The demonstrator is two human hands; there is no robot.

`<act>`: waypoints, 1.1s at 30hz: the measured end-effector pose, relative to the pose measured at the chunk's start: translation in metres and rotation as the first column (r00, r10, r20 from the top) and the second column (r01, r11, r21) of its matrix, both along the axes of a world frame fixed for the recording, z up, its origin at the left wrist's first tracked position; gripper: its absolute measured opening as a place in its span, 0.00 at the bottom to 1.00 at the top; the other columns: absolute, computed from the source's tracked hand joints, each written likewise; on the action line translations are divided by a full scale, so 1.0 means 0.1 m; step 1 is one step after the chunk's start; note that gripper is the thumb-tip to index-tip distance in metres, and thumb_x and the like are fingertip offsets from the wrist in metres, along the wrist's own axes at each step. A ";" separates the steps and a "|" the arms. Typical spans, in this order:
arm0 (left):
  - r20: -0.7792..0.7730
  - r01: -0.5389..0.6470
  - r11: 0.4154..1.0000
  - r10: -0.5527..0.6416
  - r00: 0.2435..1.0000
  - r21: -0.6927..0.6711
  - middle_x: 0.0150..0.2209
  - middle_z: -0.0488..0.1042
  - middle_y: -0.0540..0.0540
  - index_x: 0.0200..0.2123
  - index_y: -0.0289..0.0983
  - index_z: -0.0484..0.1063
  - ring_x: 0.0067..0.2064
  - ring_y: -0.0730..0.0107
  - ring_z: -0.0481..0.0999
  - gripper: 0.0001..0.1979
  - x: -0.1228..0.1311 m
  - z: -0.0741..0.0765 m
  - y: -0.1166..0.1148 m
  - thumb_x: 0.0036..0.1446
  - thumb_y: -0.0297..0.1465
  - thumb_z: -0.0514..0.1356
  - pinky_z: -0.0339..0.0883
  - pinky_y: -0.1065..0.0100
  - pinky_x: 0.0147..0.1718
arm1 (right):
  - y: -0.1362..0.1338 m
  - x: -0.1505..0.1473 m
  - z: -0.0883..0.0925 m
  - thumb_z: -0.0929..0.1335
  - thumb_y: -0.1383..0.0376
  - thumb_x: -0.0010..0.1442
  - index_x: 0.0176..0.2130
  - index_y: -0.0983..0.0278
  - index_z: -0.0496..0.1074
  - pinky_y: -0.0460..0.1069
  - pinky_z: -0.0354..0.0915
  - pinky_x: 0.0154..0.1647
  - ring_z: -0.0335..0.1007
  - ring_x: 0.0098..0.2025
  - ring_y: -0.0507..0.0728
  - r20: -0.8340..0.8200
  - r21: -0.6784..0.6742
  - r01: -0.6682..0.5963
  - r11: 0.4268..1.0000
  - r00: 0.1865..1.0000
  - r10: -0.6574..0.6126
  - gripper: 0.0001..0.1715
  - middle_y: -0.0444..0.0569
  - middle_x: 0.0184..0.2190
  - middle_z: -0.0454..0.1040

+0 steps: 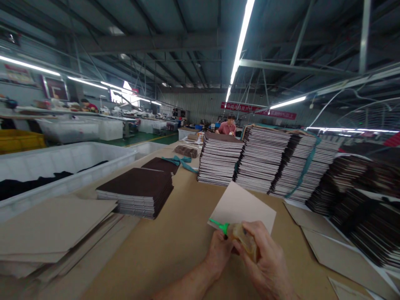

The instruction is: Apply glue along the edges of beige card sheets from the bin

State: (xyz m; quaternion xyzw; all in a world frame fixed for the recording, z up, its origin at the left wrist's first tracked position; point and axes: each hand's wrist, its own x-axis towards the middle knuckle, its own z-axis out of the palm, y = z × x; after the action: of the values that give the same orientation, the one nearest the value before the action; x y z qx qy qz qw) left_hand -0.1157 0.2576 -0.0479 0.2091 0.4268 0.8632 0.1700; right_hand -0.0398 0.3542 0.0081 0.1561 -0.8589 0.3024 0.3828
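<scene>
My right hand [265, 256] is wrapped round a squeeze bottle [236, 231] with an amber, translucent body and a thin green nozzle. The bottle lies tilted, its nozzle pointing left over the near left corner of a pale, flat panel [242, 204]. Fingers curled, my left hand [216, 252] pinches the panel's near edge, just below the nozzle. Something dark shows by its thumb, partly hidden. The panel's near right part is covered by my right hand and the bottle. No liquid can be made out at the tip.
Tall stacks of dark-faced panels [220, 162] stand behind my hands. A lower dark stack [134, 187] and beige sheets [53, 227] lie left, beside a white bin [87, 166]. More boards [340, 250] lie right. A person [227, 127] is beyond the stacks.
</scene>
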 end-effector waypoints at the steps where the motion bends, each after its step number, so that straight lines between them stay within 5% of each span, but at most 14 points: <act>1: -0.005 0.001 1.000 -0.001 1.000 0.001 0.25 0.74 0.47 0.25 0.34 0.76 0.28 0.71 0.69 0.18 0.00 0.01 0.00 0.41 0.44 0.69 0.67 0.71 0.31 | 0.00 0.00 -0.02 0.64 0.63 0.64 0.49 0.60 0.63 0.47 0.66 0.35 0.68 0.38 0.55 0.001 0.003 -0.005 1.000 1.000 0.005 0.13 0.49 0.39 0.66; 5: 0.011 -0.058 0.997 0.058 0.998 0.056 0.32 0.77 0.46 0.29 0.35 0.77 0.34 0.67 0.72 0.16 -0.01 0.00 0.01 0.40 0.41 0.70 0.68 0.69 0.37 | 0.03 -0.01 -0.04 0.64 0.63 0.64 0.49 0.60 0.63 0.46 0.66 0.35 0.68 0.38 0.54 0.044 0.007 -0.046 0.999 0.998 0.046 0.13 0.48 0.39 0.66; 9: -0.015 0.015 0.999 -0.016 1.000 -0.049 0.27 0.76 0.44 0.28 0.33 0.77 0.31 0.65 0.71 0.17 -0.02 0.00 0.01 0.43 0.42 0.68 0.68 0.66 0.34 | 0.03 0.00 -0.04 0.65 0.63 0.63 0.49 0.61 0.63 0.46 0.66 0.37 0.67 0.39 0.55 -0.005 -0.026 -0.010 1.000 1.000 0.010 0.13 0.48 0.39 0.66; 13: 0.031 -0.062 0.995 0.059 0.998 0.079 0.32 0.76 0.46 0.30 0.35 0.76 0.36 0.63 0.73 0.21 -0.03 0.00 0.01 0.40 0.47 0.68 0.68 0.66 0.39 | 0.01 0.02 -0.03 0.64 0.63 0.64 0.48 0.60 0.63 0.46 0.65 0.35 0.67 0.37 0.54 0.056 -0.027 -0.046 0.999 0.997 0.048 0.12 0.47 0.39 0.66; 19: -0.027 -0.063 0.960 0.058 0.998 -0.271 0.22 0.73 0.45 0.31 0.30 0.75 0.22 0.70 0.70 0.22 -0.10 -0.18 0.05 0.49 0.46 0.63 0.66 0.69 0.25 | 0.17 -0.03 0.07 0.66 0.61 0.63 0.49 0.60 0.63 0.45 0.64 0.38 0.66 0.41 0.53 -0.064 -0.023 0.086 0.996 0.994 -0.087 0.14 0.47 0.41 0.67; 24: 0.010 -0.069 0.958 0.075 0.997 -0.280 0.22 0.74 0.44 0.33 0.29 0.74 0.21 0.67 0.71 0.24 -0.12 -0.23 0.09 0.45 0.47 0.65 0.67 0.68 0.23 | 0.26 -0.07 0.20 0.66 0.60 0.62 0.49 0.60 0.63 0.46 0.63 0.41 0.66 0.44 0.53 -0.150 -0.016 0.196 0.981 0.969 -0.196 0.16 0.47 0.42 0.67; 30: -0.061 -0.062 0.962 0.047 0.997 -0.264 0.24 0.75 0.43 0.34 0.29 0.73 0.24 0.67 0.72 0.23 -0.12 -0.23 0.07 0.50 0.47 0.62 0.67 0.67 0.26 | 0.20 -0.06 0.21 0.65 0.63 0.63 0.48 0.59 0.63 0.46 0.64 0.39 0.66 0.41 0.53 -0.078 -0.009 0.086 0.996 0.993 -0.087 0.13 0.46 0.41 0.66; 33: -0.058 -0.076 0.955 0.061 0.996 -0.287 0.22 0.74 0.44 0.34 0.29 0.73 0.22 0.67 0.71 0.24 -0.12 -0.23 0.07 0.48 0.47 0.63 0.66 0.68 0.24 | 0.22 -0.06 0.21 0.66 0.62 0.62 0.49 0.59 0.63 0.47 0.64 0.40 0.66 0.42 0.54 -0.121 -0.018 0.141 0.990 0.982 -0.142 0.15 0.47 0.41 0.66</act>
State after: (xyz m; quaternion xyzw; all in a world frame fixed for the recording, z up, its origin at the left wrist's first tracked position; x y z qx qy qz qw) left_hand -0.1280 0.2645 -0.0710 0.1880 0.5595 0.7916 0.1583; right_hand -0.0461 0.3760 0.0289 0.1112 -0.8414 0.2682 0.4559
